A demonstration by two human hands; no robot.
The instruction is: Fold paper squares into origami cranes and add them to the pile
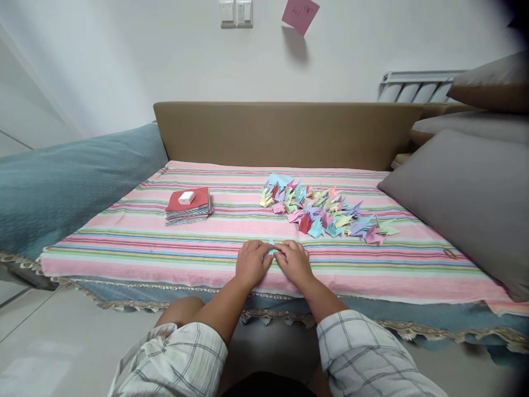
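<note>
A small piece of light blue folding paper (271, 252) lies on the striped cloth near the front edge of the sofa seat. From the left, my left hand (253, 262) presses on it with bent fingers. Opposite, my right hand (295, 261) has its fingertips on the paper's other side, and the thumbs come close together over it. Most of the paper is hidden under my fingers. Just beyond my right hand lies a group of folded paper cranes (324, 212) in many colours.
On the left sits a stack of coloured paper sheets (189, 212) with a white block (187, 198) on top. Grey cushions (463, 193) lean at the right end. A small brownish ring-shaped thing (450, 253) rests by them. The brown backrest (281, 135) runs along the wall.
</note>
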